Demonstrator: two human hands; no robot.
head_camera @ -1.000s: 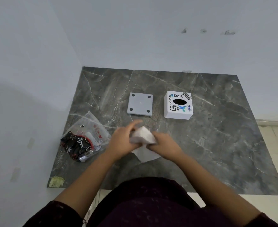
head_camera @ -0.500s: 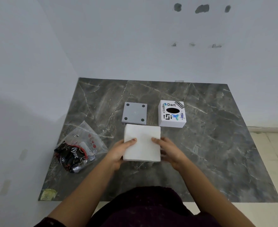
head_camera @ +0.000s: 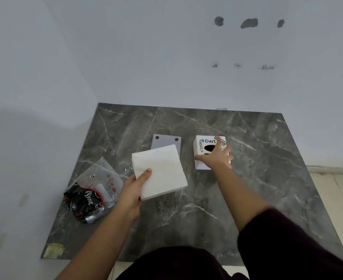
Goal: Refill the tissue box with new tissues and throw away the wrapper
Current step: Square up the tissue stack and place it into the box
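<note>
A white square stack of tissues (head_camera: 159, 170) is held above the dark marble table (head_camera: 267, 178) by my left hand (head_camera: 135, 190), thumb on top at its near left corner. The white tissue box (head_camera: 204, 145), covered in stickers with an oval hole on top, stands at centre right. My right hand (head_camera: 217, 157) reaches over it, fingers spread, thumb against the box's near left side; whether it grips is unclear. The grey base plate (head_camera: 166, 141) of the box lies upside down behind the tissues, partly hidden by them.
An empty clear wrapper (head_camera: 99, 174) and a black-and-red packet (head_camera: 85, 201) lie at the table's left side. White walls close the left and back. A yellowish sticker (head_camera: 53, 250) marks the near left corner. Pale floor (head_camera: 336, 188) shows at the right.
My right hand let go of the tissue stack and moved forward and right onto the tissue box. The left hand alone now holds the stack, lifted and tilted.
</note>
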